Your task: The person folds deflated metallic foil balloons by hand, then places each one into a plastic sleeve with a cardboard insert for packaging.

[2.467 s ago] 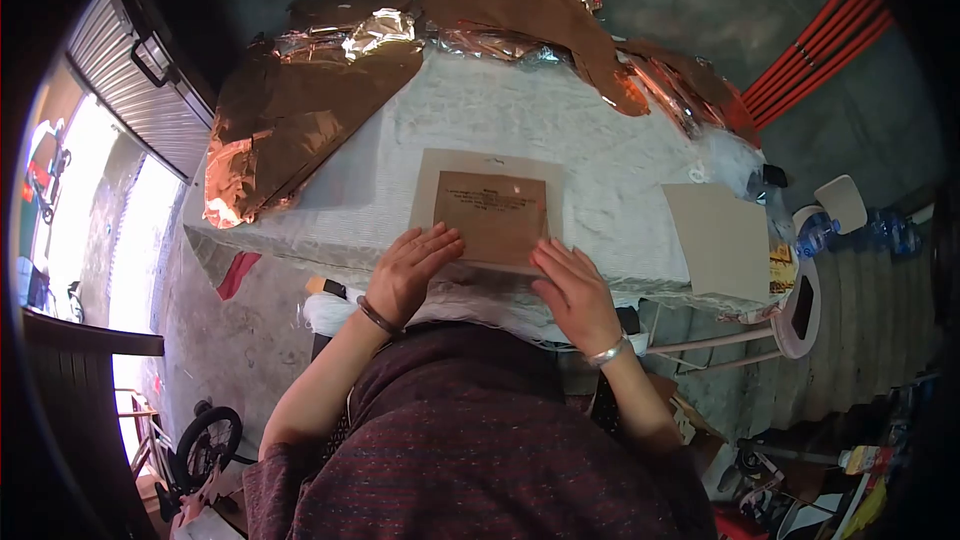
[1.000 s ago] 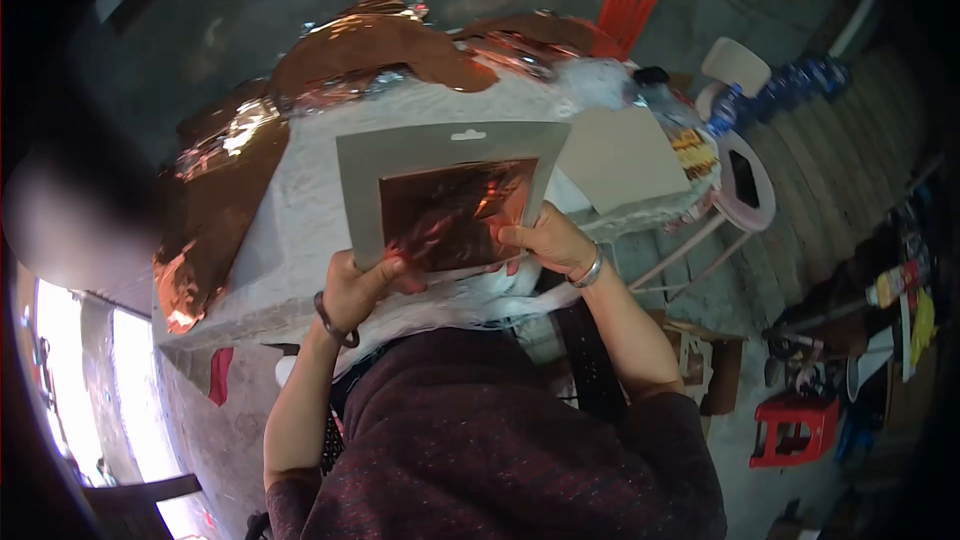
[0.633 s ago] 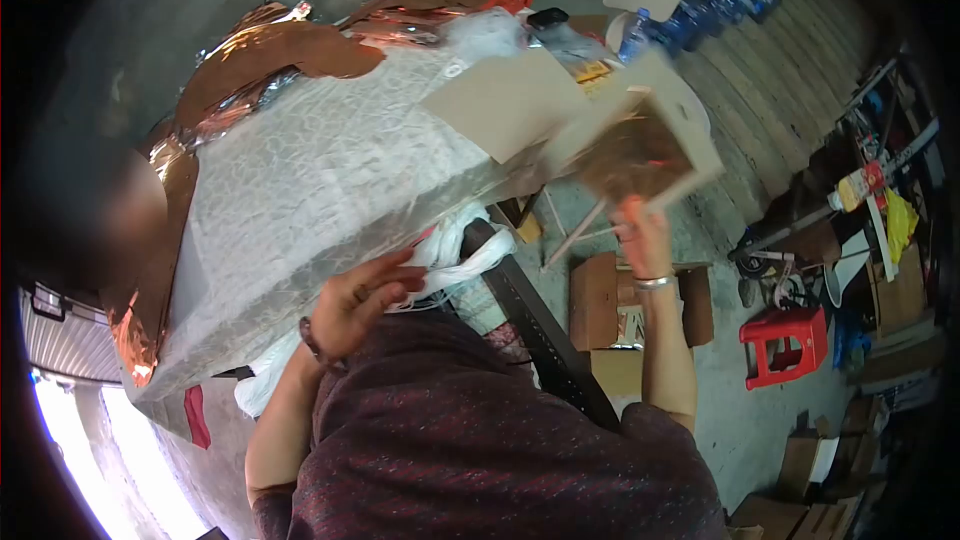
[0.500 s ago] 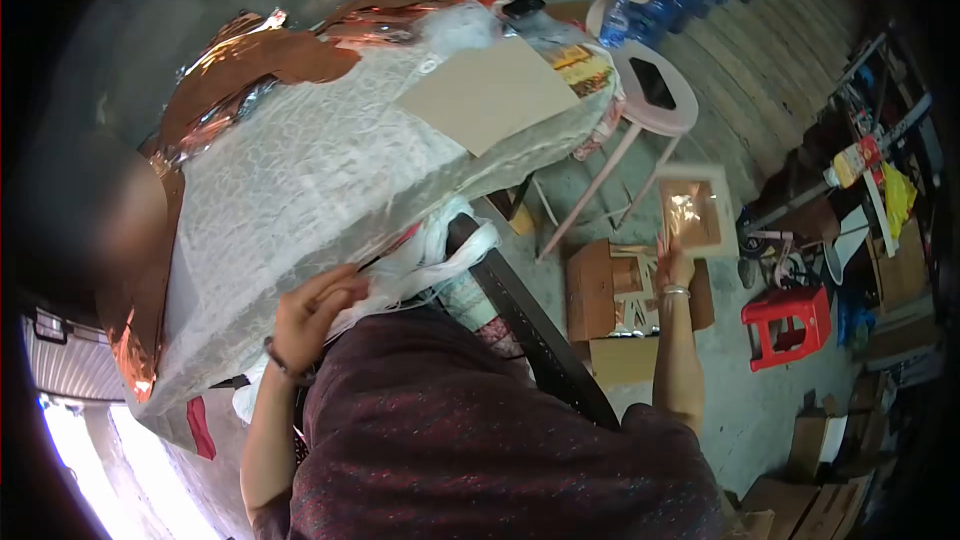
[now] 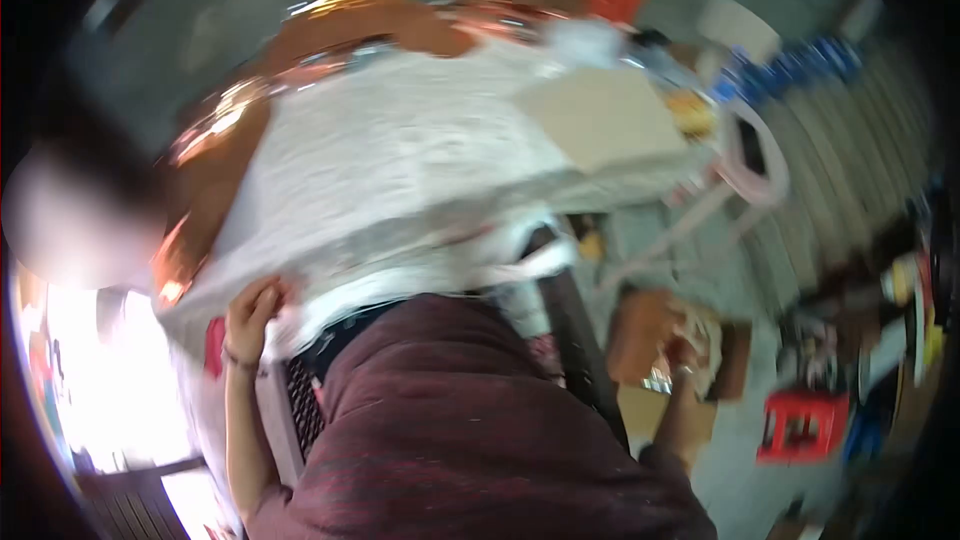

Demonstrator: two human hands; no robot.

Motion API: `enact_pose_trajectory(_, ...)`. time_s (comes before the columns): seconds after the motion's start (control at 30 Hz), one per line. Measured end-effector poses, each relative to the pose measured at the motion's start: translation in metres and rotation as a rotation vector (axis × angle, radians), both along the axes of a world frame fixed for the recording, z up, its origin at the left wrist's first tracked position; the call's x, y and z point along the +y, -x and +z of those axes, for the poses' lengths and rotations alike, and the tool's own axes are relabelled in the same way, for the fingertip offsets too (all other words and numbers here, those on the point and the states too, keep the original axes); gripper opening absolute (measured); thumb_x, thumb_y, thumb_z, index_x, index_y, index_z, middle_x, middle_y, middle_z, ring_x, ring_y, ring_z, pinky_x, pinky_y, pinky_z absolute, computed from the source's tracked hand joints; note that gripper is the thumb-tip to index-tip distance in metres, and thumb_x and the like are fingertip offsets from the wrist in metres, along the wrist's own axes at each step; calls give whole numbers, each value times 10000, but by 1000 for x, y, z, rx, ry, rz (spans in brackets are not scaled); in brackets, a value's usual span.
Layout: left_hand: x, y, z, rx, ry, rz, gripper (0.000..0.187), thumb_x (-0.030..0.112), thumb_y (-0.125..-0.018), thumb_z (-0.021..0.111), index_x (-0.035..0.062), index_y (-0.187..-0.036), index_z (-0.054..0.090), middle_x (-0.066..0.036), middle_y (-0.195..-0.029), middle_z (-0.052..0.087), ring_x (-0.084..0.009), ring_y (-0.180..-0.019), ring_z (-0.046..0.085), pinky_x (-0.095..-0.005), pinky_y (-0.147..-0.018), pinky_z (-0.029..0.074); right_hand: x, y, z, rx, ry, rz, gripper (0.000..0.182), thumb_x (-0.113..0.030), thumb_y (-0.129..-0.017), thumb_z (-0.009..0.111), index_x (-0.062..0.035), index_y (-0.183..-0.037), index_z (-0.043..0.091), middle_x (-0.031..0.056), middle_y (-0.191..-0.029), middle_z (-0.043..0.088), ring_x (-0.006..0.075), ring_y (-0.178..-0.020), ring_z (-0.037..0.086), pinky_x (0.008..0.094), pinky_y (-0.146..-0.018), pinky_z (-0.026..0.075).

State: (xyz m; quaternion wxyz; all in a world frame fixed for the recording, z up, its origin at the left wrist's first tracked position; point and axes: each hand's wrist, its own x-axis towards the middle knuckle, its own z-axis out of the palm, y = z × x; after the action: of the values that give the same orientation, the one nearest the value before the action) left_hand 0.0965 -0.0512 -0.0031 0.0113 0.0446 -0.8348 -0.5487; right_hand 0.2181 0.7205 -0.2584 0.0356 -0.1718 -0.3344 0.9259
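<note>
Motion blurs the whole view. My right hand [image 5: 682, 352] is at the open cardboard box [image 5: 640, 335] on the floor. Its fingers appear closed on a pale rectangular frame [image 5: 712, 340], which now lies over or inside the box; the exact grip is smeared. Shiny pieces [image 5: 658, 376] show in the box beside the hand. My left hand [image 5: 252, 318] is raised by the near left edge of the covered table [image 5: 400, 140]. Its fingers are loosely bent and a little apart, and I see nothing held in them.
Copper-coloured foil sheets [image 5: 350, 30] line the table's far and left edges. A beige board [image 5: 600, 115] lies on its right part. A stool [image 5: 750, 175] carries a dark phone [image 5: 750, 145]. A red stool [image 5: 805, 425] stands at right. A person [image 5: 85, 210] is at left.
My right hand has brought the pale frame down to the cardboard box. My left hand has drawn back left, away from the white cloth at the table edge. The view has turned.
</note>
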Motion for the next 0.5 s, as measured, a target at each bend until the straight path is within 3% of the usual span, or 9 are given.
enact_pose_trajectory(0.03,-2,-3,7,5,-53,100,314,156,-969,543,-25,-1220,596,-94,-1046,680,-167,-905,650,-285,-797,530,40,-16,39,-137,-176,-30,183,-263,-905,554,-92,-912,621,41,-813,606,188,-764,582,342,-662,487)
enact_pose_trajectory(0.07,1,-3,24,95,77,124,295,151,-964,553,-34,-1183,618,-100,-1032,689,-160,-920,650,-282,-818,521,-40,60,108,-251,-367,-68,191,-231,-930,514,-91,-845,614,26,-742,589,155,-706,570,305,-612,475)
enact_pose_trajectory(0.1,5,-3,38,91,59,233,271,137,-957,563,-41,-1148,636,-105,-1019,696,-146,-940,648,-268,-839,510,40,94,56,-214,-372,22,191,-231,-930,514,-91,-845,614,26,-742,589,155,-706,570,305,-612,475)
enact_pose_trajectory(0.13,-20,3,23,238,129,211,253,119,-956,560,-43,-1132,640,-112,-1021,699,-147,-956,650,-264,-840,505,124,132,11,-190,-942,-161,156,-213,-951,529,-103,-880,614,16,-775,603,122,-708,555,292,-604,466)
enact_pose_trajectory(0.17,-32,9,19,291,227,292,228,101,-944,568,-27,-1112,653,-103,-1028,701,-150,-959,651,-265,-844,499,96,141,60,-148,-947,-105,156,-213,-951,529,-103,-880,614,16,-775,603,122,-708,555,292,-604,466)
enact_pose_trajectory(0.2,-43,13,20,329,362,332,221,100,-929,576,-9,-1102,658,-92,-1031,703,-145,-978,645,-271,-854,494,8,181,140,135,-457,-206,133,-178,-936,605,-71,-1012,625,16,-834,592,106,-728,541,244,-647,452)
enact_pose_trajectory(0.27,-63,26,8,340,407,399,246,121,-881,608,8,-1094,659,-106,-1067,689,-179,-995,642,-294,-876,489,-88,228,217,125,-606,-301,208,-173,-960,576,-54,-1128,610,9,-852,588,100,-720,543,240,-644,455)
enact_pose_trajectory(0.33,-72,41,0,475,599,377,284,124,-827,651,27,-1094,662,-129,-1105,666,-254,-1030,630,-339,-899,488,-169,264,265,230,-709,-48,240,-170,-957,581,-37,-1155,606,16,-841,588,99,-715,546,234,-642,460)
enact_pose_trajectory(0.5,-86,67,-4,449,773,377,320,162,-787,682,34,-1080,664,-134,-1113,650,-313,-1084,582,-403,-936,464,-391,313,306,417,-1033,343,170,-109,-937,569,-5,-1061,621,29,-799,606,100,-665,577,238,-628,496)
